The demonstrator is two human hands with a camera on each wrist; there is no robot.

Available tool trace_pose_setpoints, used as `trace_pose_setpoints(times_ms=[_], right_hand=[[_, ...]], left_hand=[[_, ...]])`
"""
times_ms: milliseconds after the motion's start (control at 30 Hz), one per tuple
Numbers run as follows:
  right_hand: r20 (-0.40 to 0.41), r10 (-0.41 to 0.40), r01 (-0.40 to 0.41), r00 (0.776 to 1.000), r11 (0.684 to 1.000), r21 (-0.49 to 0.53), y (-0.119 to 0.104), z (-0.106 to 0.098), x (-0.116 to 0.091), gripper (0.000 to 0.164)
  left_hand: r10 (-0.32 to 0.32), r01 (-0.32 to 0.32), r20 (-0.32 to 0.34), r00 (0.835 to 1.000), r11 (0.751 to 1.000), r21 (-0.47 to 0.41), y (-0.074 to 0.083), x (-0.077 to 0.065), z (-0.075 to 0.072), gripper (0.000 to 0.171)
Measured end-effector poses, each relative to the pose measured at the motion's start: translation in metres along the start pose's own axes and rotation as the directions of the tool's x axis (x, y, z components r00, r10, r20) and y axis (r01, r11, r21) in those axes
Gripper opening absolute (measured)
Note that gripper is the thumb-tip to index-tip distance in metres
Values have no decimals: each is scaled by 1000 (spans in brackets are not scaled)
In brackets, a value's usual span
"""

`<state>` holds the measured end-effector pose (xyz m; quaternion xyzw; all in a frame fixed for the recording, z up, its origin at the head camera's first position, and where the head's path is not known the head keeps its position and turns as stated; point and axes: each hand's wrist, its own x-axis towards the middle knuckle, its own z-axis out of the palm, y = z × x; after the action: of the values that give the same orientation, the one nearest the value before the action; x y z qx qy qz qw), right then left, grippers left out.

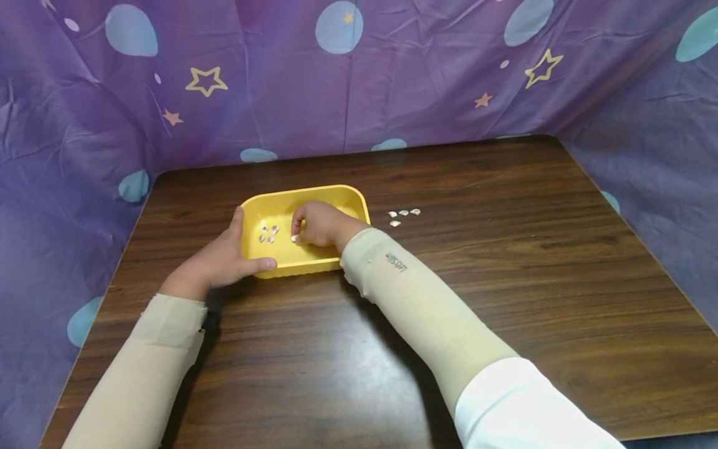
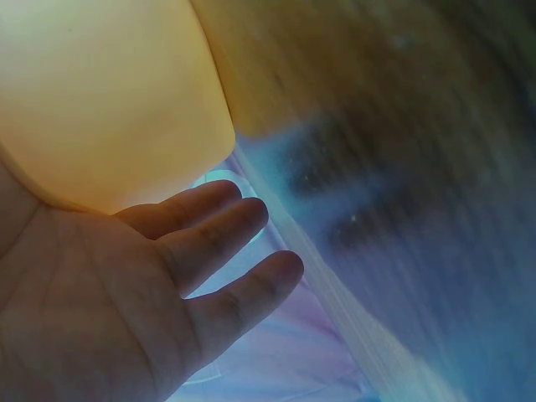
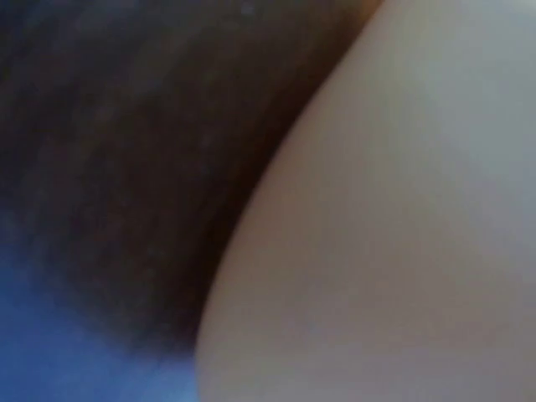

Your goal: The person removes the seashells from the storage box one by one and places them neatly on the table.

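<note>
A yellow plastic tray stands on the table in the head view. My left hand grips its left end, thumb along the near side and fingers by the far left corner. In the left wrist view, the palm meets the tray wall while three fingers extend past it. Inside the tray, my right hand pinches a small white shell close over the floor. Left of it lies a loose group of several small pale shells. The right wrist view shows mostly blurred skin.
Several more small shells lie on the brown wooden table, just right of the tray. A purple cloth with stars and blue spots hangs behind the table and at its sides.
</note>
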<state>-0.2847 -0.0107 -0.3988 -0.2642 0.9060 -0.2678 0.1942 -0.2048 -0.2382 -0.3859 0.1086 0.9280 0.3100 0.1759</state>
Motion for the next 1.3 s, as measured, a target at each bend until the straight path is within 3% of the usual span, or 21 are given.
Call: trace_pose_setpoints(times_ms=[467,933,1300], right_hand=[[-70,-27,26,997,1000,-10,1,-1,3,12],[-154,-58,92,986,971,222,-3,-16,-7,10],[-169,-60,114,984,935,335,-2,-45,-30,10]], left_hand=[[28,-28,-12,1000,1000,12,-1,0,1,135],[9,-9,-2,1000,1000,15,-2,1,1,135],[-17,17,16,1000,1000,19,-2,2,0,137]])
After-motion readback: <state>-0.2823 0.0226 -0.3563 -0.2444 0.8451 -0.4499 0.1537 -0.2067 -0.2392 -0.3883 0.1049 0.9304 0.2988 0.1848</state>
